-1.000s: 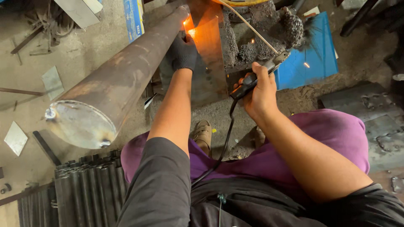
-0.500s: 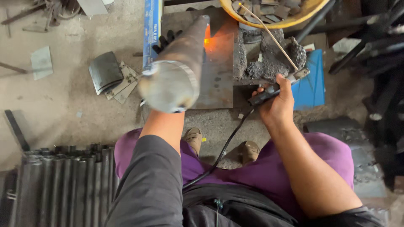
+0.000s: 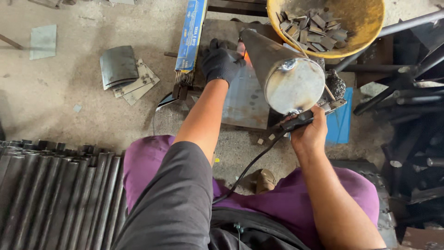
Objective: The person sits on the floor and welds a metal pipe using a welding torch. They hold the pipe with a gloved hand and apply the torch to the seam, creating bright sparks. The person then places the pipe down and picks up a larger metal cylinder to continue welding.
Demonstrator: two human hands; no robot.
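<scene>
A stack of dark steel pipes [image 3: 51, 194] fills the lower left of the floor. A thick steel pipe [image 3: 282, 69] with a welded end cap stands nearly on end on a flat steel plate [image 3: 240, 104], its capped end tipped toward the camera and its far end glowing orange where it meets the plate. Behind it sits a yellow bowl [image 3: 365, 32] holding small metal offcuts [image 3: 310, 28]. A blue mat [image 3: 340, 120] lies under the right edge of the plate. A long blue box of welding rods [image 3: 189, 34] lies left of the plate, with curved and flat metal scraps [image 3: 125, 74] on the concrete beside it. The left hand [image 3: 221, 62], in a black glove, is closed around the pipe's lower part near the glow, though the exact contact is partly hidden. The bare right hand [image 3: 311, 134] is wrapped around a black electrode holder [image 3: 300, 121], just below the pipe's cap, with its cable [image 3: 245, 171] trailing down over the purple trousers.
</scene>
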